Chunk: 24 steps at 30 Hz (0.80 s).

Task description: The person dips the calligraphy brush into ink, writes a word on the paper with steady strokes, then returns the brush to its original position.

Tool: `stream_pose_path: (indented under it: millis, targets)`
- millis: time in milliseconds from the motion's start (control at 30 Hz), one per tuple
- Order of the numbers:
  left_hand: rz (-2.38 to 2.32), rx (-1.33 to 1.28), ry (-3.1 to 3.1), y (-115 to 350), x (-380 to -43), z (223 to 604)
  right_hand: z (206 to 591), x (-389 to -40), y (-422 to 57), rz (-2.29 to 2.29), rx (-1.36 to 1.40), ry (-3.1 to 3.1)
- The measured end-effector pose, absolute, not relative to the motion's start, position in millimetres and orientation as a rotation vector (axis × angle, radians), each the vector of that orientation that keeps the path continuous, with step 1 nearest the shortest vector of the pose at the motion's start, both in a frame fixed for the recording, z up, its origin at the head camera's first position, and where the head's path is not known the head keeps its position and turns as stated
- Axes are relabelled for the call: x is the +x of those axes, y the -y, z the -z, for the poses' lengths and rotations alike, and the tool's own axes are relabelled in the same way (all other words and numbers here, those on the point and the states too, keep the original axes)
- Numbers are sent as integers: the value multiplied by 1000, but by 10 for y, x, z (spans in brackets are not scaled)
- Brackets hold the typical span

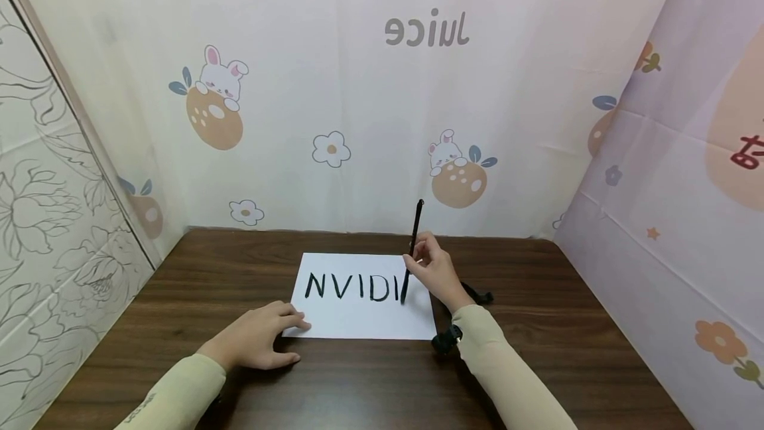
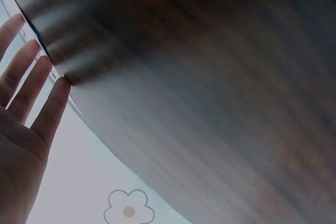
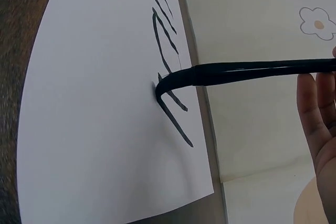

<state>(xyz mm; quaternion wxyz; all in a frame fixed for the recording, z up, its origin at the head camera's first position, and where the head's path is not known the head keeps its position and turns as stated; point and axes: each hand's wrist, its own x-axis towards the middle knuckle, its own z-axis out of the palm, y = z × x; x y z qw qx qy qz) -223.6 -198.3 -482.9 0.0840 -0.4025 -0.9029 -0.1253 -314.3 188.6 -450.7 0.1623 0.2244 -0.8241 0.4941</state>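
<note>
A white sheet of paper (image 1: 358, 322) lies on the table with dark letters (image 1: 352, 287) reading "NVIDI" and one more stroke at the right. My right hand (image 1: 438, 274) pinches the shaft of a black writing brush (image 1: 416, 221) that stands nearly upright. In the right wrist view the dark bristles (image 3: 176, 81) bend against the paper at the top of a slanted stroke. My left hand (image 1: 259, 337) rests with spread fingers at the paper's lower left corner; the left wrist view shows its fingertips (image 2: 64, 82) along the sheet's edge.
The dark wood table (image 1: 358, 383) ends at a printed curtain (image 1: 286, 118) behind it. More patterned fabric (image 1: 674, 251) hangs on the right, and a floral panel (image 1: 54, 217) stands at the left. A black strap (image 1: 477, 294) shows beside the right wrist.
</note>
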Motion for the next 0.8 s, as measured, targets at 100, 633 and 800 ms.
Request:
stream_pose_path:
  millis: [100, 633, 800]
  targets:
    - [374, -1201, 2690, 1984, -2234, 4822, 4487, -3148, -1901, -1404, 643, 2338]
    - [386, -1202, 2709, 1982, -2225, 4823, 4180, -3064, -1912, -1371, 473, 2183]
    - [379, -1193, 2730, 1979, -2218, 4805, 4375, -3251, -1988, -1427, 390, 2158]
